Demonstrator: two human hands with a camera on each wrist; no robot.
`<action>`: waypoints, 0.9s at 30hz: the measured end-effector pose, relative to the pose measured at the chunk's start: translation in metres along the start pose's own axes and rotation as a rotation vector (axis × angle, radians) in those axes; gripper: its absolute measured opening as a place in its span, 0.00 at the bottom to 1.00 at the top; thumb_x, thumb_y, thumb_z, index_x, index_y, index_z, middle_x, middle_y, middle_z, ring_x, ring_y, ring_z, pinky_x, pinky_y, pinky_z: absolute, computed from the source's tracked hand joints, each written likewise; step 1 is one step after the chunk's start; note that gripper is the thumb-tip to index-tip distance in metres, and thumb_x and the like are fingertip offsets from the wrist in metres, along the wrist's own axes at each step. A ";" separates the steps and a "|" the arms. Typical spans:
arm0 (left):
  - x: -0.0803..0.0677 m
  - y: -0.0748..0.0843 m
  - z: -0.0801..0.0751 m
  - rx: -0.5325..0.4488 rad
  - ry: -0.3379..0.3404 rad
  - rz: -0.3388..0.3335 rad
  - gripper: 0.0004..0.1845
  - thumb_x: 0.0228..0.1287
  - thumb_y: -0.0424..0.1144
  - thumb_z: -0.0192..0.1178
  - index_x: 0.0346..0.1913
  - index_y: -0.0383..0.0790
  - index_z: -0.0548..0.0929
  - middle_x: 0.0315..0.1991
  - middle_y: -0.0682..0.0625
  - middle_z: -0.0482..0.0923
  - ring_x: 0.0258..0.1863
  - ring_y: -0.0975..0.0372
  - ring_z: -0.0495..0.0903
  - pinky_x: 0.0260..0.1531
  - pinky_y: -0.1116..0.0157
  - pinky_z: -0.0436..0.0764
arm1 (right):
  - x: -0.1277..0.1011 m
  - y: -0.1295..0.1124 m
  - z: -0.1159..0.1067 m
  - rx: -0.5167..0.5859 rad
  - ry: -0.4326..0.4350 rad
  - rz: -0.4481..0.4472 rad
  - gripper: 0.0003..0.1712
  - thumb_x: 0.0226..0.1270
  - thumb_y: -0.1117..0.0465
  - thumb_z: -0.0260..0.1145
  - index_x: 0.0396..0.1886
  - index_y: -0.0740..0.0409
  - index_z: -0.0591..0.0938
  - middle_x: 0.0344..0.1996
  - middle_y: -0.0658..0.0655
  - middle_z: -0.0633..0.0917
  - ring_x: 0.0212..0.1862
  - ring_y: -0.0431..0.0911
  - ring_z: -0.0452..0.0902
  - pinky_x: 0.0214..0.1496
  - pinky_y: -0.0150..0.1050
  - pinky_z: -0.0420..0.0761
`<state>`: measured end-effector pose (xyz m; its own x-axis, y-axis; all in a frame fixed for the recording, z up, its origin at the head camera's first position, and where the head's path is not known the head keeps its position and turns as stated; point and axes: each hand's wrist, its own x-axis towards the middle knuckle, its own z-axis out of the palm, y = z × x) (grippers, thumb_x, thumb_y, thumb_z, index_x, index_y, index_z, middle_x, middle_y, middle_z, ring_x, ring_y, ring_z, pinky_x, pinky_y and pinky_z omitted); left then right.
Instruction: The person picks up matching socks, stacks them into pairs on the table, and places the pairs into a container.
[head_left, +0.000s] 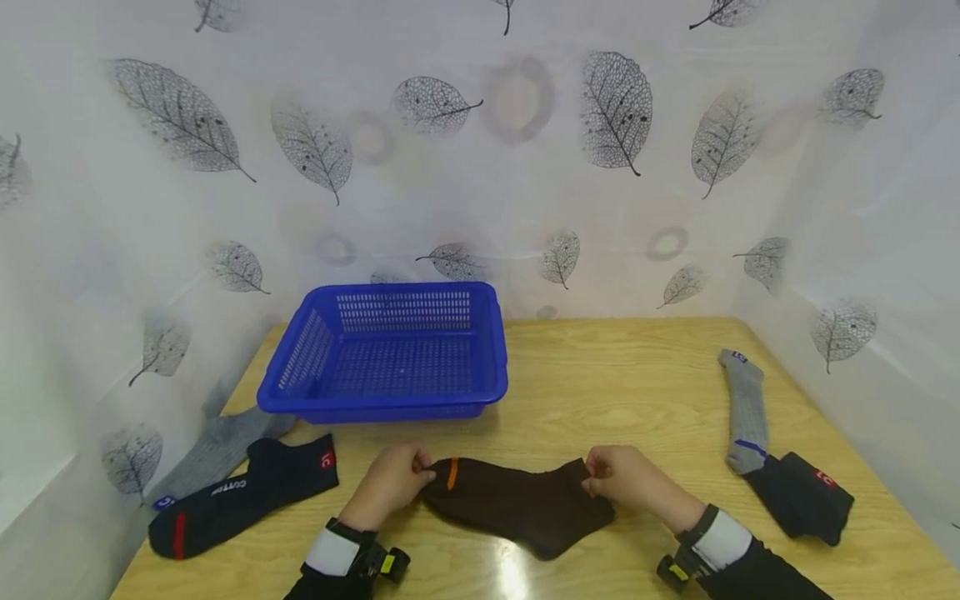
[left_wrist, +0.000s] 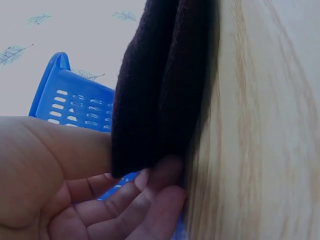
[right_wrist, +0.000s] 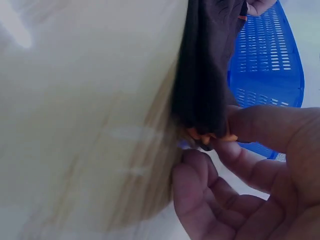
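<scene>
A brown sock [head_left: 517, 500] with an orange stripe near one end is stretched sideways low over the table. My left hand [head_left: 396, 477] pinches its striped end between thumb and fingers; in the left wrist view the dark sock [left_wrist: 155, 90] extends up from that thumb. At the opposite end, my right hand [head_left: 626, 479] pinches the upper corner. Orange trim shows on the sock [right_wrist: 205, 80] beside the thumb in the right wrist view.
Behind the sock stands a blue perforated basket [head_left: 390, 408]. To the left lie a black sock [head_left: 255, 492] and a grey sock [head_left: 217, 450]. Another grey sock [head_left: 746, 408] and a folded-looking black sock [head_left: 802, 500] lie on the right of the wooden table [head_left: 637, 375].
</scene>
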<state>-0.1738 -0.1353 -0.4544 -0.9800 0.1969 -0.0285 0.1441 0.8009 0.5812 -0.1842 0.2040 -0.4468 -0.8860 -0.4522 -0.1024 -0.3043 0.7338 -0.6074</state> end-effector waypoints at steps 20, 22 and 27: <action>-0.004 -0.005 -0.005 -0.148 -0.100 0.015 0.06 0.54 0.34 0.60 0.32 0.40 0.74 0.25 0.52 0.70 0.25 0.62 0.69 0.24 0.64 0.69 | 0.003 0.001 -0.006 0.231 -0.100 0.013 0.14 0.58 0.59 0.62 0.30 0.62 0.66 0.16 0.49 0.67 0.17 0.39 0.60 0.17 0.32 0.64; -0.002 -0.005 -0.010 -0.203 -0.064 0.009 0.07 0.54 0.34 0.61 0.35 0.38 0.75 0.29 0.50 0.73 0.30 0.60 0.72 0.28 0.61 0.72 | 0.003 0.002 -0.014 0.358 -0.070 0.027 0.17 0.60 0.58 0.60 0.37 0.65 0.66 0.19 0.51 0.71 0.18 0.41 0.63 0.18 0.35 0.66; -0.002 -0.007 -0.022 -0.327 -0.017 0.006 0.10 0.53 0.34 0.62 0.39 0.35 0.78 0.35 0.46 0.78 0.37 0.55 0.76 0.33 0.60 0.75 | 0.004 0.003 -0.026 0.456 -0.011 0.092 0.31 0.62 0.54 0.58 0.54 0.73 0.64 0.42 0.66 0.77 0.43 0.55 0.73 0.35 0.46 0.75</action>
<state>-0.1763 -0.1540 -0.4408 -0.9764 0.2130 -0.0361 0.0956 0.5758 0.8120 -0.1974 0.2173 -0.4285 -0.8976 -0.4027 -0.1793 -0.0371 0.4744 -0.8795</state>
